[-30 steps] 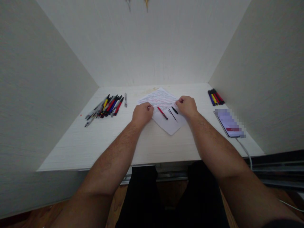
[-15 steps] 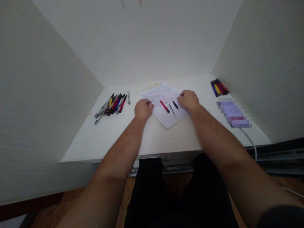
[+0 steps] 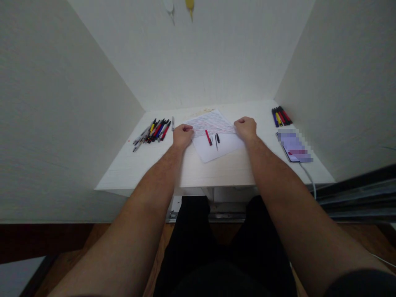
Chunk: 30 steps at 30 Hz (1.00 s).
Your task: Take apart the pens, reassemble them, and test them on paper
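A white sheet of paper, its far part covered in coloured scribbled lines, lies on the white desk. My left hand is closed at its left edge, fingertips pinching the paper. On the opposite edge, my right hand is closed in the same way, with the fingertips partly hidden. Pen parts rest on the sheet between the hands: a red barrel, a thin dark refill and a short black piece. A tiny part beside the barrel is too small to name.
Several assorted pens lie piled on the left, with a clear pen beside them. At the right are a row of pens and a phone with a white cable. Walls enclose the desk on three sides.
The sheet has turned slightly clockwise between my hands, its near corner shifting left, and the pen parts have turned with it. The camera view has also shifted.
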### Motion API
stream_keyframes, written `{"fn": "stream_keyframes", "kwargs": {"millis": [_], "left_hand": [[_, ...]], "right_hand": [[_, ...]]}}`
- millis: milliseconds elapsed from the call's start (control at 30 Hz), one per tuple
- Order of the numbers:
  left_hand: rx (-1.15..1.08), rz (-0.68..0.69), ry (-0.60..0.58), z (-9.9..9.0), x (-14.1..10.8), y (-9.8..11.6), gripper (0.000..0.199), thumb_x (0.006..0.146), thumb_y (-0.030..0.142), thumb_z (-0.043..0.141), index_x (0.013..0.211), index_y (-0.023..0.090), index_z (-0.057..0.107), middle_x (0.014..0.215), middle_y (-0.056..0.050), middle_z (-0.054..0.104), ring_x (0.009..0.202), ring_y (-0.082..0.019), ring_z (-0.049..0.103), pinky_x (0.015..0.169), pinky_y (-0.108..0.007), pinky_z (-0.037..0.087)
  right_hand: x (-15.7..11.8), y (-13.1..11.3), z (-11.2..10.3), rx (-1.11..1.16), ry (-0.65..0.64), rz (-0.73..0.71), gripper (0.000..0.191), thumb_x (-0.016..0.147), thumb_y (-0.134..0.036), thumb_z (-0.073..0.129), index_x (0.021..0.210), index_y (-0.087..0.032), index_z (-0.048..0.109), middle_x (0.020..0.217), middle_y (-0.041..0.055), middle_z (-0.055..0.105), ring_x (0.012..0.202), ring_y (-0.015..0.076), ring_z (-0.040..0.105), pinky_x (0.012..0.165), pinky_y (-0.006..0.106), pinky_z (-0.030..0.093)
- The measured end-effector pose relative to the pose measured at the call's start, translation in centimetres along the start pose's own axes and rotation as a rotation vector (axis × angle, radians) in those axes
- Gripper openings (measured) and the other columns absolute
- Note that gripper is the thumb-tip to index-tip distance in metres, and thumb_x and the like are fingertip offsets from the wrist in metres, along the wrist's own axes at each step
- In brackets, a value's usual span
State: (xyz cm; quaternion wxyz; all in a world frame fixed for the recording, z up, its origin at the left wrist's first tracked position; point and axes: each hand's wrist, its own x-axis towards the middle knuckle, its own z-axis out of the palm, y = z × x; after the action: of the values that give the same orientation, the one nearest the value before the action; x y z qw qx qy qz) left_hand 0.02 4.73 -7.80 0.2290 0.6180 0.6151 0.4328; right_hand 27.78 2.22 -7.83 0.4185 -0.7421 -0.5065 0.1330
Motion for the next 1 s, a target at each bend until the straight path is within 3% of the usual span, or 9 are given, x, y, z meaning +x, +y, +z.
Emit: {"fn": "stream_keyframes", "kwargs": {"millis": [267, 500, 800, 1000], "left_hand": [[0.086, 0.037, -0.025, -1.5, -3.0, 0.2, 0.021, 0.069, 0.019, 0.064, 0.089, 0.015, 0.072, 0.085, -0.006, 0.071, 0.077, -0.016, 0.062, 0.076, -0.027, 0.047], [0.318, 0.191, -0.129, -2.8, -6.5, 0.3, 0.023, 0.074, 0.024, 0.064, 0.094, 0.016, 0.074, 0.097, -0.007, 0.072, 0.089, -0.019, 0.064, 0.087, -0.03, 0.049], [0.377, 0.269, -0.21, -4.2, -9.8, -0.1, 0.033, 0.08, 0.031, 0.062, 0.109, 0.019, 0.074, 0.105, -0.009, 0.069, 0.098, -0.022, 0.062, 0.095, -0.033, 0.047], [0.494, 0.426, -0.258, -4.9, -12.2, 0.4, 0.035, 0.088, 0.032, 0.05, 0.113, 0.025, 0.074, 0.117, -0.01, 0.063, 0.11, -0.024, 0.055, 0.102, -0.038, 0.042]], "right_hand": [[-1.8, 1.5, -1.6, 0.134, 0.038, -0.025, 0.018, 0.072, -0.023, 0.059, 0.081, -0.014, 0.072, 0.079, 0.0071, 0.072, 0.073, 0.0162, 0.063, 0.07, 0.026, 0.046], [-5.7, 1.5, -2.6, 0.052, 0.091, -0.061, 0.014, 0.071, -0.021, 0.058, 0.075, -0.015, 0.071, 0.075, 0.0058, 0.071, 0.072, 0.0183, 0.062, 0.072, 0.029, 0.046], [-10.3, 1.1, -4.1, -0.044, 0.161, -0.055, 0.02, 0.074, -0.022, 0.053, 0.082, -0.015, 0.071, 0.083, 0.0074, 0.071, 0.079, 0.0191, 0.062, 0.077, 0.029, 0.047], [-12.6, 1.0, -4.5, -0.239, 0.083, -0.112, 0.025, 0.075, -0.025, 0.055, 0.09, -0.015, 0.073, 0.091, 0.0097, 0.072, 0.084, 0.0213, 0.062, 0.079, 0.03, 0.046]]}}
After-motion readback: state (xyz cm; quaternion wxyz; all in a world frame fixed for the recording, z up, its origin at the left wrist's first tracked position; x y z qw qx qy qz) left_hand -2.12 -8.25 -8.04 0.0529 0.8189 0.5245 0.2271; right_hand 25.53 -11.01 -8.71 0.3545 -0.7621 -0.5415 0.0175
